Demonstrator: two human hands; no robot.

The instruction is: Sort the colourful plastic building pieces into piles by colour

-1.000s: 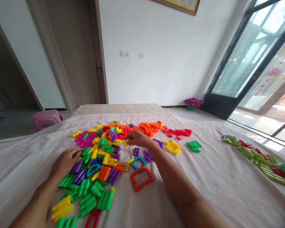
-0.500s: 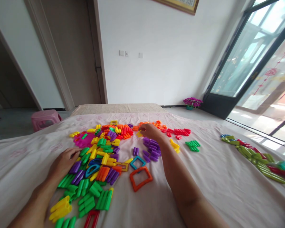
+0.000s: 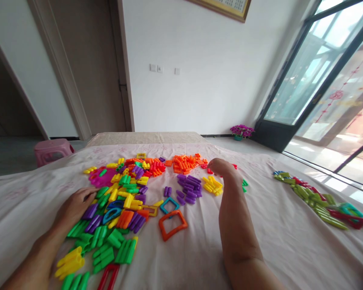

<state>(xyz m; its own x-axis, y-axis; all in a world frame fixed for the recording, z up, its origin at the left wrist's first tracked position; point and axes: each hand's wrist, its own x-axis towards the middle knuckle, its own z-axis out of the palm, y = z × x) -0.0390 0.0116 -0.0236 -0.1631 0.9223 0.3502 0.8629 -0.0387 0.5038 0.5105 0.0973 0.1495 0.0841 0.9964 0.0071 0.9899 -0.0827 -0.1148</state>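
Right hand (image 3: 219, 166), mine, has swept from the orange pieces (image 3: 184, 163) to just beyond the yellow pile (image 3: 212, 185), by red pieces (image 3: 209, 171), fingers curled, whether around anything I cannot tell. Colour sorting, I judge, is advancing, the mixed heap (image 3: 128, 200) awaiting on my left.

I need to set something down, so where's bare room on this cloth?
Bare pale cloth lies between the four-sided orange plastic frame and right forearm, and between that forearm and the olive-green plastic pieces. It's crowded beside the left hand, among multicoloured plastic tubes.
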